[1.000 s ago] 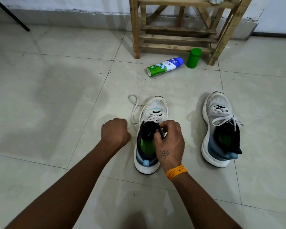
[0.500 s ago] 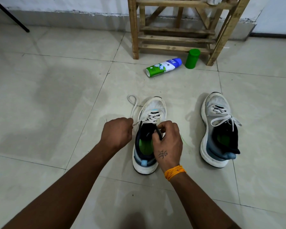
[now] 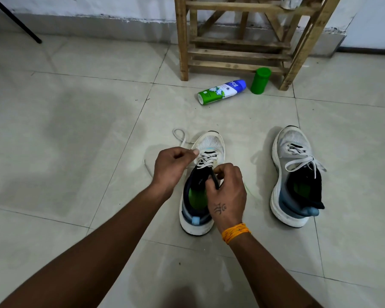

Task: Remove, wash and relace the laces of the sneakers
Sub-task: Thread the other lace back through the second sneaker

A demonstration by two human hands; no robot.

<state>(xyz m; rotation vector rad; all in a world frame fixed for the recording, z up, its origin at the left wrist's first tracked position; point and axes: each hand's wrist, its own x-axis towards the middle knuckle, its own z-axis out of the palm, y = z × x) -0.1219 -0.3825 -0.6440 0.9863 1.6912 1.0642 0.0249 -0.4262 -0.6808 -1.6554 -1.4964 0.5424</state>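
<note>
Two white and blue sneakers stand on the tiled floor, toes pointing away from me. The left sneaker point(image 3: 210, 144) lies between my hands, its white lace point(image 3: 206, 160) partly undone, with a loose end looping on the floor point(image 3: 180, 135) to its left. My left hand point(image 3: 171, 166) pinches the lace at the shoe's left eyelets. My right hand point(image 3: 228, 192) grips the dark tongue at the shoe's opening. The right sneaker point(image 3: 295, 174) stands apart to the right, still laced and loosely tied.
A wooden rack point(image 3: 242, 38) stands against the far wall. In front of it a green and white spray can point(image 3: 221, 92) lies on its side beside an upright green cap point(image 3: 260, 80). A black pole point(image 3: 16, 21) leans at the far left.
My left hand has moved right and forward from beside the shoe to the lace at its eyelets. My right hand has stayed on the tongue.
</note>
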